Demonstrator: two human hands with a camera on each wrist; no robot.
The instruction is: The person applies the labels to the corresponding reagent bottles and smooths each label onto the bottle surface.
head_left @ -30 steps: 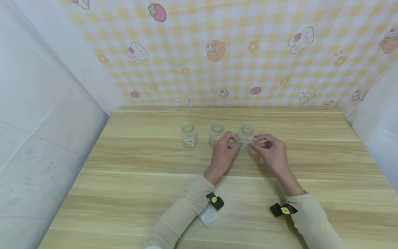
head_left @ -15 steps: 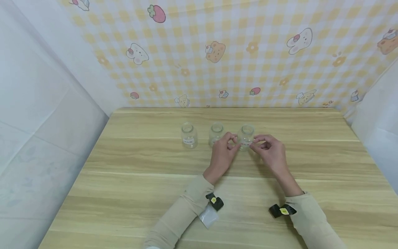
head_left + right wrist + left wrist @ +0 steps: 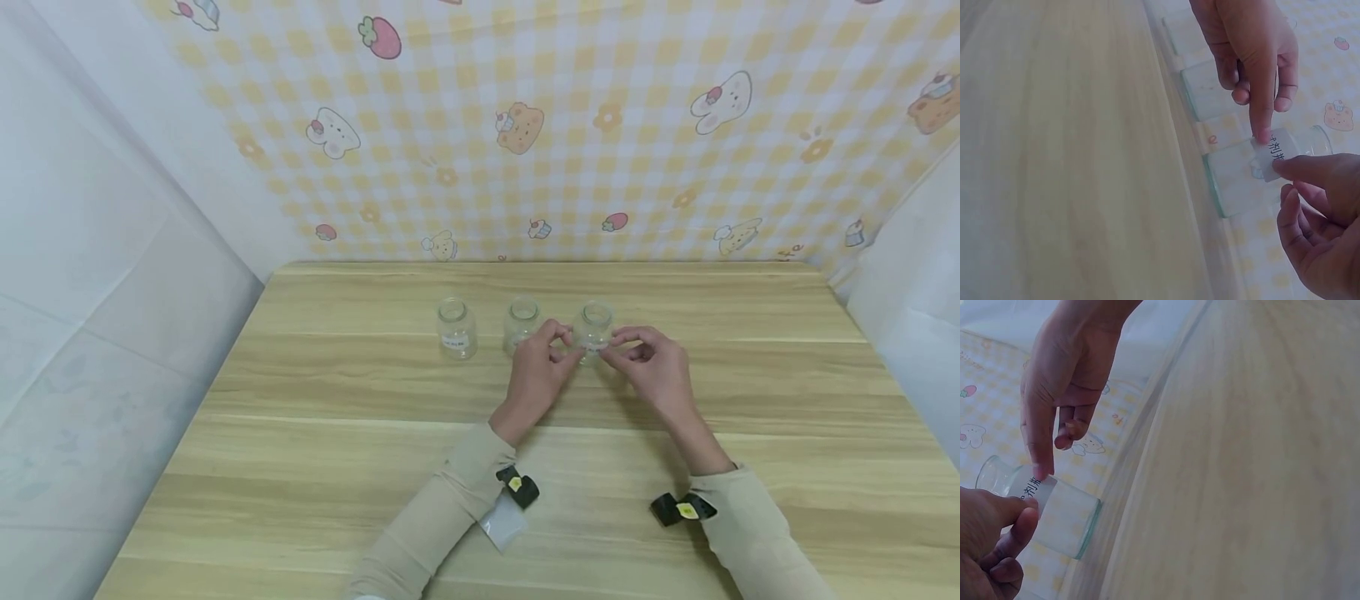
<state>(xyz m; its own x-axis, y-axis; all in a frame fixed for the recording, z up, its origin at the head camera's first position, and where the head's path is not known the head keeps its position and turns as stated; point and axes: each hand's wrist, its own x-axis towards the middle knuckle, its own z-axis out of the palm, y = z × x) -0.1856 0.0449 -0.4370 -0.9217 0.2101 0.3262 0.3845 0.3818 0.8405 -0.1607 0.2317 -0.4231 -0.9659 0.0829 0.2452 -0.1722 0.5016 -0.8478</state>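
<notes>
A clear glass jar (image 3: 597, 320), upright and uncapped, stands at the right end of a row on the table. Across its front is a white label (image 3: 1274, 150) with dark handwritten characters, partly covered by the thumbs. My left hand (image 3: 536, 375) holds the jar's left side, its thumb pressing one end of the label. From the right side, my right hand (image 3: 662, 371) grips the same jar, thumb pressed on the label's other end. Both wrist views show the thumbs on the label and the other fingers bent. The middle jar (image 3: 522, 315) stands just left, partly hidden by my left hand.
Another labelled jar (image 3: 457, 329) stands at the row's left end. A small clear plastic packet (image 3: 503, 522) lies beside my left sleeve. The wooden table (image 3: 300, 467) meets a yellow checked cloth (image 3: 465, 125) at the back.
My thumbs moved slightly apart along the label half a second ago and are closer together again now. The jars stay in place; the head view tilts up slightly.
</notes>
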